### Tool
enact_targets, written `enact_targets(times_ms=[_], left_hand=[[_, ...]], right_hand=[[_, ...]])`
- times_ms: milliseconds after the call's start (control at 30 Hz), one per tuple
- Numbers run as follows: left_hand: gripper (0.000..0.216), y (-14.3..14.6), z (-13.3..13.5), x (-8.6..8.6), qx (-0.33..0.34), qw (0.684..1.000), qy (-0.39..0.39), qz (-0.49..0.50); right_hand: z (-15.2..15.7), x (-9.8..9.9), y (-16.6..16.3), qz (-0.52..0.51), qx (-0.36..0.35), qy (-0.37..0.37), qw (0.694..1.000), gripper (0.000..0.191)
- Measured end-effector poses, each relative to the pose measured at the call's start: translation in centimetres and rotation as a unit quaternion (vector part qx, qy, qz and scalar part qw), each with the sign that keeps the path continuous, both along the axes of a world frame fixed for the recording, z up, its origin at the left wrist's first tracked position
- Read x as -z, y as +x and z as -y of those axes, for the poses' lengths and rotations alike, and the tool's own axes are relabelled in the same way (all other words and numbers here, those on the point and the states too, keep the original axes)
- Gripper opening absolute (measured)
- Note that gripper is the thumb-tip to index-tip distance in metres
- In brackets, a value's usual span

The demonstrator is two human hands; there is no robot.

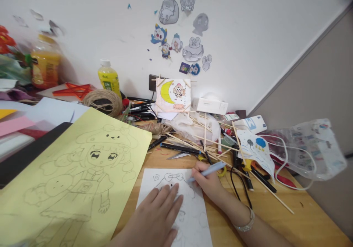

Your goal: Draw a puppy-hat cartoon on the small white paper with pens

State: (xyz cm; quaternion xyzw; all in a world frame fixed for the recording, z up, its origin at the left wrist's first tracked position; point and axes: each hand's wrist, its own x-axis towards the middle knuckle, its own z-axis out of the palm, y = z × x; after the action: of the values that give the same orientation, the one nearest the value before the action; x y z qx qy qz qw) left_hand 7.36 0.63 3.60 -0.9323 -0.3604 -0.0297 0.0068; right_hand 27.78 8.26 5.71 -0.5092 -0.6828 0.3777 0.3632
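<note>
Yellow sheet [74, 177]: pencilled girl figure, lying just left of the left hand, apart from it.

Left hand [158, 215]: open, fingers spread flat, pressing the white drawing paper [193, 217]. Should that palm slide, fresh ink beneath it would likely smear, or the paper would shift under the nib.

Right hand [208, 184]: closed around a light blue pen [209, 170], tip on the paper near a drawn bow.

Wooden sticks [209, 140], scissors [179, 155], black cable [239, 184]: heaped just beyond and right of the right hand; a wide stroke could catch them with the wrist and jolt the line.
</note>
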Motion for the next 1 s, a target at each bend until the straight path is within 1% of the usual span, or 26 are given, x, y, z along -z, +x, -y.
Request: enact_targets(times_ms=[167, 233, 433, 633, 700, 867, 1000], left_hand=[[0.058, 0.1, 0.1, -1.6, 0.001, 1.000, -0.005, -0.015], [0.058, 0.0, 0.2, -1.8, -0.004, 1.000, -0.001, -0.015], [0.059, -0.1, 0.2, -0.4, 0.003, 1.000, 0.008, 0.003], [0.056, 0.2, 0.0, -1.3, 0.008, 1.000, 0.014, -0.009], [0.058, 0.2, 0.0, -1.1, 0.005, 1.000, 0.012, -0.006], [0.061, 0.0, 0.2, 0.1, 0.004, 1.000, 0.029, 0.000], [0.060, 0.0, 0.2, -0.1, 0.005, 1.000, 0.027, -0.006]], right_hand=[[0.0, -0.1, 0.0, -0.006, 0.004, 0.014, 1.000, 0.028], [0.0, -0.1, 0.1, -0.006, 0.001, 0.018, 1.000, 0.029], [0.0, 0.0, 0.1, -0.015, 0.002, 0.015, 1.000, 0.030], [0.1, -0.1, 0.1, -0.027, -0.003, 0.007, 1.000, 0.029], [0.1, -0.1, 0.1, -0.029, 0.001, 0.007, 1.000, 0.028], [0.1, -0.1, 0.0, -0.028, 0.000, -0.001, 1.000, 0.027], [0.2, 0.0, 0.1, -0.044, 0.003, -0.004, 0.999, 0.027]])
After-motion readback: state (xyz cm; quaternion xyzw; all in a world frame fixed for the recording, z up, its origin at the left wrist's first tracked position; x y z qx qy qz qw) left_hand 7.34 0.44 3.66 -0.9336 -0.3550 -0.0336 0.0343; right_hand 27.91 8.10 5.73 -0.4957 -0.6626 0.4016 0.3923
